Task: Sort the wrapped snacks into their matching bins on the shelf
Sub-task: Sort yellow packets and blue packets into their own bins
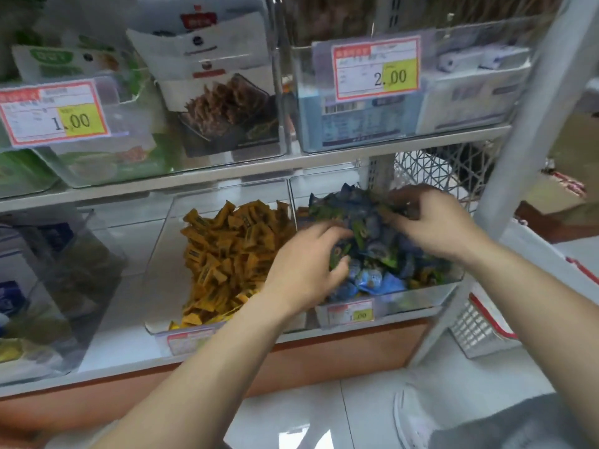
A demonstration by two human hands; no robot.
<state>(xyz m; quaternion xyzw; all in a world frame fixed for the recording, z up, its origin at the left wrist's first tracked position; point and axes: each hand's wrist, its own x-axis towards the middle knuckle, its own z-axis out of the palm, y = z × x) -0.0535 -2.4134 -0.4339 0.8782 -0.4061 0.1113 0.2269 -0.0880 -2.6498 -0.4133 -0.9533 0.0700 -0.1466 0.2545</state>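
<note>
Two clear bins stand side by side on the lower shelf. The middle bin point(155, 325) holds a heap of orange wrapped snacks point(227, 254). The right bin point(421, 299) holds a mixed pile of blue and green wrapped snacks point(372, 273). My left hand point(308, 270) reaches into the right bin with fingers curled round several green-wrapped snacks. My right hand point(431, 218) is deeper in the same bin, its fingers curled round wrappers at the top of the pile. What exactly lies under each palm is hidden.
A clear bin point(48, 286) with blue and yellow packs stands at lower left. The upper shelf carries bins with price tags point(55, 113) and bagged goods. A white shelf post point(534, 108) rises at the right, with a wire basket point(434, 170) behind it.
</note>
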